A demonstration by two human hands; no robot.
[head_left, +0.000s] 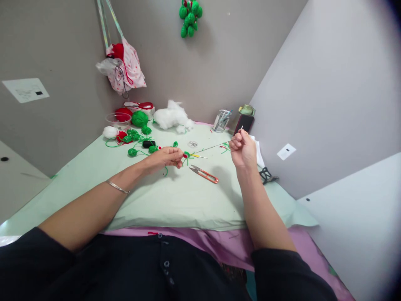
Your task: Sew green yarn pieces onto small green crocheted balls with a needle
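Between its fingertips my left hand pinches a small red and green yarn piece. From that piece a dark thread runs taut up to my right hand. Those fingers are closed around a thin pale-tipped tool, perhaps a needle, mostly hidden by them. Just beyond the yarn piece lies a yellow-handled crochet hook. Orange-handled thread snips rest on the table below and between my hands.
Behind my left hand sit green yarn balls, a clear tub and white stuffing. A pen cup, a dark phone and a black claw clip are at right. A bag hangs on the wall.
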